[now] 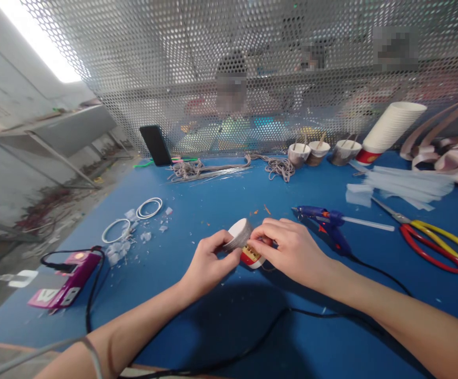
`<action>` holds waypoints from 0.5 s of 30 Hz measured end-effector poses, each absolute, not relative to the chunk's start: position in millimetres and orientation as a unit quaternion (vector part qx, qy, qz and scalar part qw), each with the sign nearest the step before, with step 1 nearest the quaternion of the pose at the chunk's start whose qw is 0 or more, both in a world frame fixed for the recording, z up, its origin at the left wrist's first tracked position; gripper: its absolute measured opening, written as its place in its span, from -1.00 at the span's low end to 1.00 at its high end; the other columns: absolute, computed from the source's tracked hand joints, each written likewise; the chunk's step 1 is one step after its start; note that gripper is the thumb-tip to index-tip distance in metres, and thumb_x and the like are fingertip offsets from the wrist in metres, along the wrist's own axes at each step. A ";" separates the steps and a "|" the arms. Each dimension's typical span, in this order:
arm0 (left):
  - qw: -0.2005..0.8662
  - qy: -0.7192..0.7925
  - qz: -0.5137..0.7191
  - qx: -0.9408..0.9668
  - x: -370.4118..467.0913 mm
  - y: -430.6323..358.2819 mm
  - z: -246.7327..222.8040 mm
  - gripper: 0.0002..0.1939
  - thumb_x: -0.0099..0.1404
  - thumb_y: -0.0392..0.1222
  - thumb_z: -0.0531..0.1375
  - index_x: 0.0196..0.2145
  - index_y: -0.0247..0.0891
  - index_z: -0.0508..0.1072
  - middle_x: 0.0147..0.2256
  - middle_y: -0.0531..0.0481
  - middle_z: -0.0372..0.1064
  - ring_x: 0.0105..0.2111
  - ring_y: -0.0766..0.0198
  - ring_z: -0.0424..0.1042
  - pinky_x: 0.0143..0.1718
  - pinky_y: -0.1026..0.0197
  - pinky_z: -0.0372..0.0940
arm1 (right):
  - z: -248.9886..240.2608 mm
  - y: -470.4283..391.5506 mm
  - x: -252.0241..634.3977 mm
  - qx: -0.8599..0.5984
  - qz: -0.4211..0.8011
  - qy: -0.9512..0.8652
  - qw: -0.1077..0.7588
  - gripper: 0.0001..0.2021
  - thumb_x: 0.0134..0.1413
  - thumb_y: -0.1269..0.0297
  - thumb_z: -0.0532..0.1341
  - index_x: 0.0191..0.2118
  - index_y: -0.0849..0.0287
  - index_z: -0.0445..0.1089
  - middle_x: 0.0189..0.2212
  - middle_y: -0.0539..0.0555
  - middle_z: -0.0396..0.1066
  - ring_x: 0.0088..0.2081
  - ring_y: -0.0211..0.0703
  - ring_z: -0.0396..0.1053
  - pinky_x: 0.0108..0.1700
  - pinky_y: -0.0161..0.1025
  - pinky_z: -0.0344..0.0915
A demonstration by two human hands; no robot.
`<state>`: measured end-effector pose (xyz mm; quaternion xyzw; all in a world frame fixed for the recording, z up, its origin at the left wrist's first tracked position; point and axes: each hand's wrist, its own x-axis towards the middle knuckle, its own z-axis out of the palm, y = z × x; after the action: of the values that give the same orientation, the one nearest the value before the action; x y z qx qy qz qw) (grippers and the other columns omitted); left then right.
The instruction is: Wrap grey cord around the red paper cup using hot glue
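Observation:
A paper cup (253,259), tilted on its side, is held between my two hands above the blue table. Grey cord is wrapped around its upper part, and the red and yellow print shows below. My left hand (212,260) grips the cup's rim side, thumb and fingers pressed on the wrapped part. Against the right side of the cup, my right hand (287,247) is closed with its fingertips pinched; what lies between them is too small to make out. A blue glue gun (329,221) with a clear glue stick lies right of my right hand.
Scissors (429,237) and white strips (406,184) lie at right. Behind stand stacked cups (392,126), three wrapped cups, cord bundles (189,169) and a phone (155,146). White rings (149,208) and a purple power strip (69,281) are at left. Black cables cross the front.

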<state>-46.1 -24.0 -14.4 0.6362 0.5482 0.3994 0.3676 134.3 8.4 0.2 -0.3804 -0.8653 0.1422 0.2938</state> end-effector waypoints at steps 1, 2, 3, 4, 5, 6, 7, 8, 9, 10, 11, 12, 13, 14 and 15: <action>0.367 0.548 0.398 0.638 -46.1 -24.0 -14.8 -0.88 0.06 -0.24 0.13 -0.58 -0.30 0.32 -0.61 0.12 0.20 -0.55 0.39 0.18 -0.48 0.34 0.15 | 0.4 8.3 134.3 -0.378 0.141 -0.866 0.295 -0.85 0.12 0.35 0.19 -0.46 0.18 0.39 -0.56 -0.05 0.35 -0.52 -0.32 0.24 -0.37 -0.32 0.08; 0.365 0.548 0.397 0.639 -46.1 -23.9 -15.0 -0.88 0.06 -0.24 0.12 -0.58 -0.30 0.32 -0.61 0.12 0.19 -0.55 0.39 0.18 -0.47 0.34 0.15 | 0.7 8.2 134.3 -0.374 0.141 -0.867 0.298 -0.85 0.13 0.34 0.18 -0.46 0.18 0.39 -0.56 -0.05 0.36 -0.52 -0.32 0.24 -0.37 -0.31 0.08; 0.360 0.549 0.398 0.640 -46.1 -23.7 -15.0 -0.89 0.06 -0.25 0.12 -0.58 -0.30 0.31 -0.60 0.13 0.19 -0.54 0.39 0.17 -0.47 0.34 0.14 | 1.3 8.1 134.4 -0.371 0.142 -0.867 0.302 -0.84 0.14 0.34 0.17 -0.45 0.19 0.39 -0.55 -0.04 0.38 -0.52 -0.32 0.25 -0.35 -0.31 0.08; 0.352 0.553 0.400 0.640 -46.2 -23.2 -15.1 -0.89 0.06 -0.25 0.11 -0.58 -0.30 0.31 -0.60 0.13 0.18 -0.54 0.39 0.16 -0.47 0.34 0.13 | 1.9 7.7 134.6 -0.368 0.145 -0.866 0.307 -0.83 0.16 0.33 0.16 -0.45 0.19 0.39 -0.54 -0.04 0.40 -0.51 -0.32 0.26 -0.34 -0.30 0.08; 0.342 0.558 0.403 0.640 -46.5 -22.6 -15.2 -0.89 0.06 -0.26 0.10 -0.57 -0.30 0.31 -0.59 0.13 0.18 -0.54 0.39 0.16 -0.47 0.34 0.12 | 2.8 6.9 134.8 -0.364 0.148 -0.865 0.312 -0.82 0.17 0.33 0.14 -0.44 0.19 0.39 -0.53 -0.03 0.41 -0.51 -0.32 0.27 -0.33 -0.29 0.09; 0.331 0.562 0.407 0.639 -46.9 -21.8 -15.5 -0.90 0.06 -0.26 0.10 -0.57 -0.30 0.31 -0.59 0.13 0.18 -0.54 0.39 0.15 -0.47 0.34 0.12 | 3.7 5.6 135.0 -0.359 0.148 -0.865 0.319 -0.81 0.19 0.33 0.13 -0.43 0.19 0.39 -0.52 -0.02 0.43 -0.51 -0.31 0.28 -0.33 -0.29 0.10; 0.322 0.565 0.412 0.638 -47.6 -20.8 -16.2 -0.90 0.07 -0.26 0.10 -0.56 -0.30 0.31 -0.58 0.13 0.18 -0.53 0.39 0.15 -0.47 0.34 0.11 | 4.8 3.5 135.3 -0.347 0.146 -0.867 0.326 -0.81 0.19 0.34 0.11 -0.42 0.19 0.39 -0.51 -0.01 0.44 -0.51 -0.31 0.29 -0.33 -0.28 0.11; 0.316 0.566 0.417 0.638 -48.4 -19.7 -17.2 -0.89 0.09 -0.26 0.10 -0.56 -0.30 0.31 -0.58 0.13 0.18 -0.52 0.39 0.15 -0.46 0.34 0.12 | 6.2 0.3 135.6 -0.329 0.143 -0.872 0.332 -0.82 0.20 0.35 0.10 -0.39 0.19 0.39 -0.50 0.00 0.45 -0.49 -0.29 0.31 -0.33 -0.28 0.13; 0.313 0.565 0.420 0.637 -49.3 -18.6 -18.5 -0.88 0.10 -0.25 0.10 -0.56 -0.30 0.31 -0.57 0.13 0.19 -0.51 0.38 0.16 -0.45 0.34 0.12 | 7.9 -3.9 136.0 -0.302 0.140 -0.882 0.333 -0.83 0.20 0.36 0.09 -0.36 0.18 0.40 -0.49 0.01 0.45 -0.47 -0.28 0.33 -0.32 -0.28 0.15; 0.312 0.563 0.423 0.637 -50.2 -17.5 -20.0 -0.87 0.12 -0.24 0.10 -0.55 -0.30 0.31 -0.56 0.12 0.20 -0.51 0.38 0.16 -0.45 0.34 0.12 | 10.1 -9.3 136.5 -0.271 0.133 -0.895 0.327 -0.84 0.20 0.37 0.08 -0.33 0.18 0.40 -0.47 0.02 0.46 -0.45 -0.26 0.35 -0.32 -0.27 0.17; 0.313 0.561 0.425 0.637 -51.1 -16.4 -21.6 -0.86 0.14 -0.23 0.10 -0.55 -0.30 0.31 -0.56 0.12 0.19 -0.50 0.38 0.16 -0.45 0.34 0.12 | 12.8 -15.7 137.3 -0.239 0.122 -0.910 0.316 -0.85 0.19 0.38 0.07 -0.30 0.18 0.40 -0.45 0.04 0.47 -0.43 -0.25 0.36 -0.31 -0.27 0.20; 0.313 0.561 0.427 0.637 -51.8 -15.4 -23.1 -0.85 0.15 -0.22 0.09 -0.55 -0.30 0.30 -0.56 0.12 0.19 -0.50 0.38 0.16 -0.45 0.35 0.12 | 16.1 -22.8 138.5 -0.207 0.105 -0.925 0.300 -0.84 0.19 0.39 0.07 -0.29 0.17 0.40 -0.44 0.05 0.47 -0.42 -0.25 0.38 -0.30 -0.27 0.22; 0.312 0.562 0.428 0.635 -52.5 -14.5 -24.4 -0.84 0.16 -0.22 0.09 -0.55 -0.29 0.29 -0.56 0.13 0.18 -0.50 0.38 0.15 -0.46 0.35 0.11 | 19.8 -30.3 140.4 -0.180 0.082 -0.939 0.282 -0.84 0.19 0.40 0.07 -0.28 0.17 0.40 -0.44 0.05 0.47 -0.42 -0.24 0.38 -0.28 -0.27 0.25; 0.309 0.565 0.430 0.633 -53.0 -13.7 -25.4 -0.83 0.16 -0.21 0.08 -0.56 -0.29 0.28 -0.57 0.13 0.16 -0.51 0.38 0.14 -0.47 0.35 0.10 | 23.6 -37.6 143.2 -0.159 0.056 -0.949 0.266 -0.84 0.19 0.42 0.07 -0.27 0.17 0.40 -0.44 0.05 0.47 -0.42 -0.24 0.39 -0.27 -0.27 0.26; 0.305 0.568 0.431 0.631 -53.5 -13.1 -26.2 -0.82 0.16 -0.21 0.08 -0.56 -0.28 0.26 -0.57 0.14 0.15 -0.51 0.38 0.13 -0.47 0.35 0.10 | 27.0 -44.1 147.3 -0.142 0.034 -0.956 0.254 -0.84 0.19 0.43 0.07 -0.26 0.17 0.40 -0.44 0.05 0.47 -0.42 -0.24 0.40 -0.26 -0.27 0.28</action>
<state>-53.5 -13.1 -26.2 0.6312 0.5677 0.4314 0.3053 147.3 -44.1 27.0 -0.1421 -0.9560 0.0341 0.2545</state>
